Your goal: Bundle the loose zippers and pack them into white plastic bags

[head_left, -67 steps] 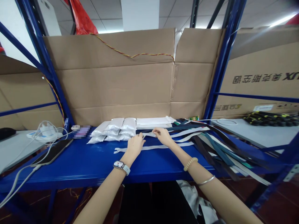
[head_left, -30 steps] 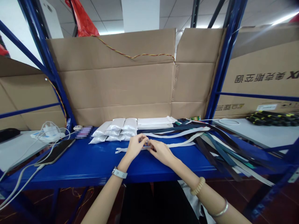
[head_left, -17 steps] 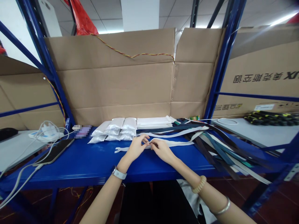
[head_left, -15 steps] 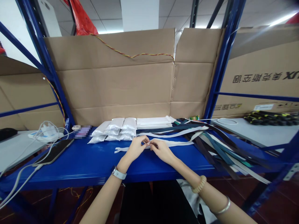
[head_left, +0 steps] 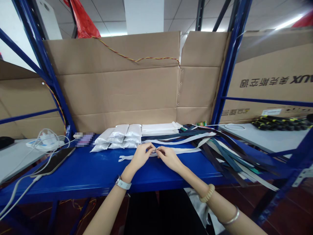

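Now that the left hand and right hand have come together, their fingertips pinch a white zipper at twelve o'clock, with dark zippers at two o'clock.

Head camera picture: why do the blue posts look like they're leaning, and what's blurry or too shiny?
In the head view, the blue steel shelf post leans and looks stretched, probably from a wide lens; the long white ceiling light glares at the top right; a small purple patch is blocky and unreadable; the white zipper looks clear.
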A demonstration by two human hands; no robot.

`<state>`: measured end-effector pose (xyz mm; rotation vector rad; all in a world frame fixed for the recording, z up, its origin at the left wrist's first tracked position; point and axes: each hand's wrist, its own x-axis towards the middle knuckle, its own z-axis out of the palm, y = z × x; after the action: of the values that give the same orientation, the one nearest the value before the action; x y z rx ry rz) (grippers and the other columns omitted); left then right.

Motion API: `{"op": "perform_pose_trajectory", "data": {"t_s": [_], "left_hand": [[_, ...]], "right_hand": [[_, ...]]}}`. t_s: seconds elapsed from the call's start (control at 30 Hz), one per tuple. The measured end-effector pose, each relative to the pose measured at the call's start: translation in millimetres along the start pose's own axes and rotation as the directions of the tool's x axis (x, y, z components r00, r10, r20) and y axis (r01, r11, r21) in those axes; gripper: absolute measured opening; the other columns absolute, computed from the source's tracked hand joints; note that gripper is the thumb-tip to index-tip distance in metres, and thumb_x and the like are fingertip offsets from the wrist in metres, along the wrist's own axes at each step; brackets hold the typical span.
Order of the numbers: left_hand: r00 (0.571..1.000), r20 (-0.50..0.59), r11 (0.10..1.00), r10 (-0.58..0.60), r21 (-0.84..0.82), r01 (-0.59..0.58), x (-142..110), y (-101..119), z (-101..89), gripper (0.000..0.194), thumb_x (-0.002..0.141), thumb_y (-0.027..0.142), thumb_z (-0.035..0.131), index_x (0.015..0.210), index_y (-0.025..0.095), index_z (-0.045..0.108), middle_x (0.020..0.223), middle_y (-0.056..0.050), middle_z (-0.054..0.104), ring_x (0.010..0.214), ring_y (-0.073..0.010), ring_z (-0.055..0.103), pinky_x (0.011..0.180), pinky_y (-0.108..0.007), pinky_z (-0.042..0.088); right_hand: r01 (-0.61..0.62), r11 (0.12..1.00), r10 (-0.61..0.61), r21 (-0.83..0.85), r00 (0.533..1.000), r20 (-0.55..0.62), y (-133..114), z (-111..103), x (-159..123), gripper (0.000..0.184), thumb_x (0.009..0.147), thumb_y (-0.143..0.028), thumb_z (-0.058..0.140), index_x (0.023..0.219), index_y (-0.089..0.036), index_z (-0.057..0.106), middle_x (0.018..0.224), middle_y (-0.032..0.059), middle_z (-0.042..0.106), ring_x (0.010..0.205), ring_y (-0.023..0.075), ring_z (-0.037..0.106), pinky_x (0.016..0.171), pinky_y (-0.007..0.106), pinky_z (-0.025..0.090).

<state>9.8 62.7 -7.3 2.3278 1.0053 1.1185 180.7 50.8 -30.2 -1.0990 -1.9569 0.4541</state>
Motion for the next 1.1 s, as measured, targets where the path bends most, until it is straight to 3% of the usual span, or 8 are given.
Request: {"op": "perform_pose_trajectory", "data": {"t_s": [0.27, 0.5, 0.73, 0.9, 1.1], "left_hand": [[1.000, 0.022, 1.000, -0.001, 0.011, 0.001, 1, 5, -0.1, 0.012, 0.081, 0.024, 0.054, 0.081, 0.018, 0.065, 0.078, -0.003, 0.066, 0.071, -0.0154, 0.059, 0.063, -0.025, 0.045], [1.000, 0.025, 1.000, 0.016, 0.026, -0.016, 2, 5, -1.2, 0.012, 0.081, 0.019, 0.053, 0.080, 0.018, 0.064, 0.077, -0.002, 0.067, 0.070, -0.0147, 0.059, 0.063, -0.024, 0.043], [0.994, -0.089, 0.988, 0.064, 0.147, -0.050, 2, 13, -5.5, 0.017, 0.086, 0.023, 0.048, 0.078, 0.019, 0.062, 0.078, -0.002, 0.066, 0.071, -0.0145, 0.057, 0.067, -0.025, 0.042], [0.966, -0.254, 0.968, 0.054, 0.249, 0.011, -4, 8, -32.2, 0.020, 0.088, 0.030, 0.046, 0.078, 0.020, 0.060, 0.073, 0.000, 0.064, 0.066, -0.0138, 0.056, 0.065, -0.024, 0.041], [0.889, -0.456, 0.896, 0.046, 0.412, 0.165, -30, -22, -92.0, 0.018, 0.086, 0.032, 0.048, 0.079, 0.020, 0.060, 0.073, 0.000, 0.065, 0.062, -0.0133, 0.056, 0.064, -0.023, 0.042]], "right_hand": [[-0.007, 1.000, 0.007, -0.009, 1.000, -0.003, 8, 1, 1, 0.013, 0.085, -0.026, 0.051, 0.086, -0.018, 0.061, 0.072, 0.0025, 0.065, 0.062, 0.0159, 0.057, 0.059, 0.025, 0.039], [0.054, 0.998, -0.054, -0.014, 0.998, 0.024, 3, 1, -1, 0.015, 0.081, -0.018, 0.048, 0.070, -0.019, 0.058, 0.065, -0.0005, 0.060, 0.060, 0.0139, 0.053, 0.060, 0.024, 0.037], [0.054, 0.997, -0.056, -0.056, 0.998, -0.039, 0, -4, 2, 0.020, 0.081, -0.018, 0.041, 0.064, -0.020, 0.052, 0.057, -0.0030, 0.053, 0.054, 0.0131, 0.046, 0.056, 0.023, 0.033], [0.046, 0.990, -0.063, -0.134, 0.989, -0.133, 12, -19, 2, 0.019, 0.079, -0.017, 0.045, 0.062, -0.019, 0.053, 0.065, 0.0000, 0.051, 0.061, 0.0149, 0.047, 0.062, 0.026, 0.034], [0.024, 0.900, -0.143, -0.436, 0.960, -0.242, 49, -55, -7, 0.025, 0.078, -0.022, 0.050, 0.053, -0.019, 0.052, 0.081, 0.0065, 0.052, 0.080, 0.0213, 0.045, 0.074, 0.033, 0.035]]}}
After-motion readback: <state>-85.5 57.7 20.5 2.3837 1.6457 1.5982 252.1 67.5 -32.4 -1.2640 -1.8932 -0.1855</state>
